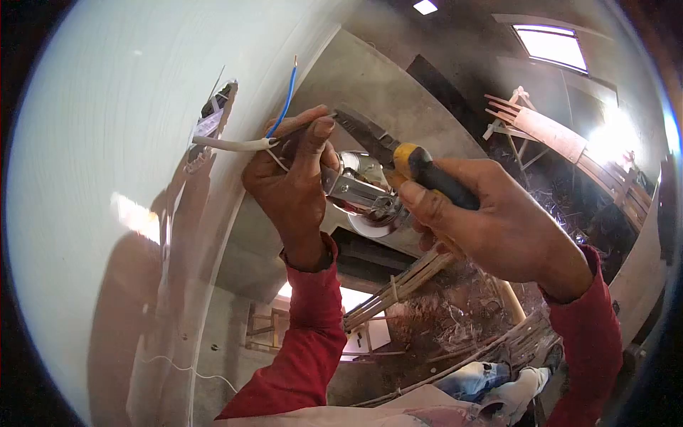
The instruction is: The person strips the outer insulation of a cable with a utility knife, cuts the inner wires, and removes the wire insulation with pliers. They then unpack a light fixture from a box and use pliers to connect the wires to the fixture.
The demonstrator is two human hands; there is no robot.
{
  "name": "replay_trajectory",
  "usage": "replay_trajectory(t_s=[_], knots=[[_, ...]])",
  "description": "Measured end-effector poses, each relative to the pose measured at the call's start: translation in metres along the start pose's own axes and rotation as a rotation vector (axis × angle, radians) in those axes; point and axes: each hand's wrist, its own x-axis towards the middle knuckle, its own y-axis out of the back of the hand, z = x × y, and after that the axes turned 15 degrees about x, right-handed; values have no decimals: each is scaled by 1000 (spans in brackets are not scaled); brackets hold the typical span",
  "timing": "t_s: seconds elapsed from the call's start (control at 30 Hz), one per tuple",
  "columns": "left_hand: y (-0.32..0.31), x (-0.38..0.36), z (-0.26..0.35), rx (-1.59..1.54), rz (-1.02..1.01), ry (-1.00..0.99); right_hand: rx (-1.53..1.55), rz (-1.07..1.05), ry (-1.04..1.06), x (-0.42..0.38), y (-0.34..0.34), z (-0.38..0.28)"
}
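Note:
A white cable (231,144) comes out of a ragged hole in the wall, its outer sheath stripped back at the end. One blue wire (289,96) stands up from it, bare copper at its tip. My left hand (295,167) is closed, thumb and fingers pinching a dark wire from the same cable. In my right hand (491,220) are pliers (363,135) with yellow and black handles, their jaw tips right at my left fingertips. A shiny metal fitting (363,192) with a white round rim shows between my hands, partly hidden.
The pale wall (107,85) with its cut-out hole (217,110) is close on the left. Wooden poles (398,292) run below, over a littered floor. Further off at right stands a plank trestle (555,135). My shoes and trousers (477,381) show at the bottom.

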Motion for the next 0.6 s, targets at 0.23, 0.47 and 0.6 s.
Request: replay_trajectory(t_s=[0.23,0.47,0.6], knots=[[1,1,-3,-7,-12,-6,-68,-1,-25,2,2,-6],[0,1,-5,20,15,-10,-102,26,24,5,2,-2],[-1,0,-3,41,10,-3,-124,24,-8,4,5,-5]])
